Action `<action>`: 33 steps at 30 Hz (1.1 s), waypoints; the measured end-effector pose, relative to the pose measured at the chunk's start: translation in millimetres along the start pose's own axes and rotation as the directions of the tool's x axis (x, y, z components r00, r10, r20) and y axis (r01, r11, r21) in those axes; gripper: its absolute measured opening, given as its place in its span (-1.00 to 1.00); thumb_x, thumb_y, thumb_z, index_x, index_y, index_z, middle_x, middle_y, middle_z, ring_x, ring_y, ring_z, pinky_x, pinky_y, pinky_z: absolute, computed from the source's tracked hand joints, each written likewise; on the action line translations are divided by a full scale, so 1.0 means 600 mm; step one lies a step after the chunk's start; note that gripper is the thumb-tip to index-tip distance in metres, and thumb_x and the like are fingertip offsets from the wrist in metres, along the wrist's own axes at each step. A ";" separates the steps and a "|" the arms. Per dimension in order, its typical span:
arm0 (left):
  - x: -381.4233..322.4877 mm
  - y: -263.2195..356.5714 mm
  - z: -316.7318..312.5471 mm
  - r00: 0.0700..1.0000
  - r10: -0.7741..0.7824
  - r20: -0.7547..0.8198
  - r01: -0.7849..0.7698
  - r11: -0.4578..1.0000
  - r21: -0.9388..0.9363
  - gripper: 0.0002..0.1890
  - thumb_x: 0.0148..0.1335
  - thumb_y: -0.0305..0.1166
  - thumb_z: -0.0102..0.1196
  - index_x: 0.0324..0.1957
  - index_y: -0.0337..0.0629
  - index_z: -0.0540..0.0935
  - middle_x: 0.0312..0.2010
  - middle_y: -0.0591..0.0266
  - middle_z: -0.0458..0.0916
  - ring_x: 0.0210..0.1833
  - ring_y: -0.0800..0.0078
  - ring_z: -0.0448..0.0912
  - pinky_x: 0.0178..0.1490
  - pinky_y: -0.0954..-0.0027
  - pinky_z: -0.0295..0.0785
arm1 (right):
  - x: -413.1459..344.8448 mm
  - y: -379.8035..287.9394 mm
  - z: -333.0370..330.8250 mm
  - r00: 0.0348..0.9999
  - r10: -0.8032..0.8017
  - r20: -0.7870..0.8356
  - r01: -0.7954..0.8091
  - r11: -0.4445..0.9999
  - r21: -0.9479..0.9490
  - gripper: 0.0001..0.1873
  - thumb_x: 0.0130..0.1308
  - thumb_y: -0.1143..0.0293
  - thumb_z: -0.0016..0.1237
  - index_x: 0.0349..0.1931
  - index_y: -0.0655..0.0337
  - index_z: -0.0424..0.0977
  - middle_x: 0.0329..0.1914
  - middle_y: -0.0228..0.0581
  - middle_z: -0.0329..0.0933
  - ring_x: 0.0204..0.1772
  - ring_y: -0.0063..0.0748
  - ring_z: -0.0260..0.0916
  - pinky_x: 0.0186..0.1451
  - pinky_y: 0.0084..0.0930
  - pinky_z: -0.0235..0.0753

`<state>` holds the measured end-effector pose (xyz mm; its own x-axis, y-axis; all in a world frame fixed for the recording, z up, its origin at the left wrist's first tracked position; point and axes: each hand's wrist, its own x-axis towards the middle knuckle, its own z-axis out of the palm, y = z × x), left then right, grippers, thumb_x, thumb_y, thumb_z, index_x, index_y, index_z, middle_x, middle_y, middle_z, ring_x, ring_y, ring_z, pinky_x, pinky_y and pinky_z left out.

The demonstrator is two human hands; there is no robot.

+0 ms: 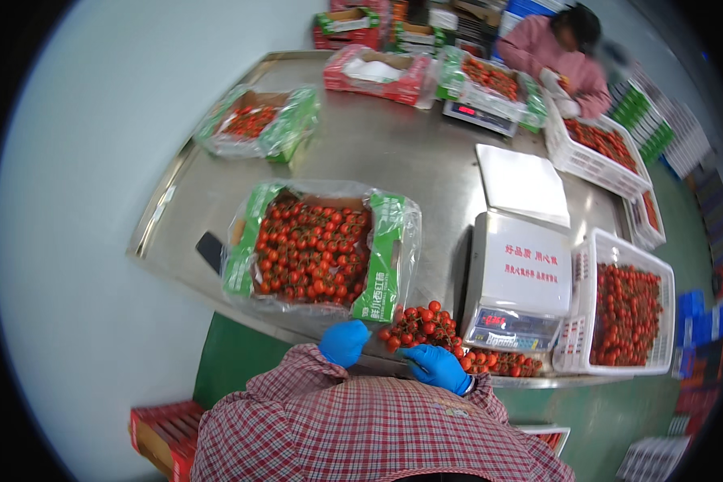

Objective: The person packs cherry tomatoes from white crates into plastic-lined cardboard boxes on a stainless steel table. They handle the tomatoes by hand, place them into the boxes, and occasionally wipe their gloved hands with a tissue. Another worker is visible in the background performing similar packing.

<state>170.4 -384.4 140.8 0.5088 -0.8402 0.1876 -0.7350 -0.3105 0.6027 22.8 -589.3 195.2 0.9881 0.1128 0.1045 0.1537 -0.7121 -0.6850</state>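
My left hand (pixel 343 343), in a blue glove, is curled at the front edge of the steel table. Whatever may be in its fingers is hidden. My right hand (pixel 438 369), also gloved in blue, is beside a loose pile of cherry tomatoes on the vine (pixel 425 322); its fingertips point left, and their grip is unclear. Beyond my left hand sits a green carton (pixel 381 283) lined with clear plastic and filled with cherry tomatoes (pixel 313 250). More vine tomatoes (pixel 500 363) lie along the table edge, in front of the digital scale (pixel 521 259).
A white plastic crate (pixel 666 319) of tomatoes stands right of the scale. White sheets (pixel 521 184) lie behind it, and a dark phone-like object (pixel 209 252) left of the carton. Farther back are another green carton (pixel 289 129), a red carton (pixel 370 84) and a co-worker (pixel 554 66) handling tomatoes.
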 end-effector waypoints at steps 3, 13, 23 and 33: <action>0.024 -0.043 -0.045 0.999 0.014 -0.045 -0.014 1.000 0.005 -0.75 0.18 -0.26 0.01 -0.53 -0.18 0.41 -0.60 0.01 0.39 -0.50 -0.02 0.41 -0.47 0.06 0.27 | 0.004 -0.027 0.016 0.991 0.107 -0.077 -0.114 0.989 -0.092 -0.64 0.10 0.35 -0.02 -0.04 0.06 0.42 -0.31 -0.21 0.47 -0.32 -0.17 0.45 -0.30 -0.31 0.44; 0.127 -0.015 -0.030 0.980 0.199 0.023 -0.196 0.975 -0.102 -0.74 0.13 -0.24 0.09 -0.56 -0.15 0.40 -0.66 0.00 0.41 -0.57 -0.03 0.42 -0.56 0.08 0.27 | -0.018 -0.064 -0.006 0.933 0.314 -0.173 -0.341 0.928 -0.151 -0.62 0.11 0.31 -0.05 -0.02 0.08 0.40 -0.29 -0.22 0.47 -0.27 -0.20 0.45 -0.29 -0.31 0.45; 0.139 -0.043 0.034 0.932 0.362 0.028 -0.359 0.930 -0.076 -0.77 0.18 -0.33 -0.02 -0.60 -0.08 0.45 -0.77 0.10 0.26 -0.75 0.12 0.24 -0.69 0.15 0.12 | -0.033 -0.044 -0.025 0.886 0.381 -0.266 -0.400 0.916 -0.020 -0.68 0.09 0.33 -0.07 -0.09 0.06 0.46 -0.31 -0.11 0.49 -0.21 -0.08 0.47 -0.21 -0.19 0.44; 0.181 -0.013 0.031 0.669 0.734 0.112 -0.724 0.612 0.318 -0.77 0.22 -0.29 -0.03 -0.50 -0.16 0.55 -0.64 0.05 0.45 -0.59 0.04 0.35 -0.50 0.07 0.22 | -0.070 -0.016 -0.001 0.837 0.423 -0.348 -0.473 0.878 -0.070 -0.79 0.13 0.27 -0.12 -0.24 0.04 0.48 -0.31 -0.24 0.49 -0.27 -0.12 0.45 -0.25 -0.20 0.43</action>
<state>223.0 -481.7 142.1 -0.2494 -0.8403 0.4814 -0.9607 0.2774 -0.0135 -20.1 -587.7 197.8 0.8926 -0.4482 0.0484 -0.3324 -0.7270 -0.6008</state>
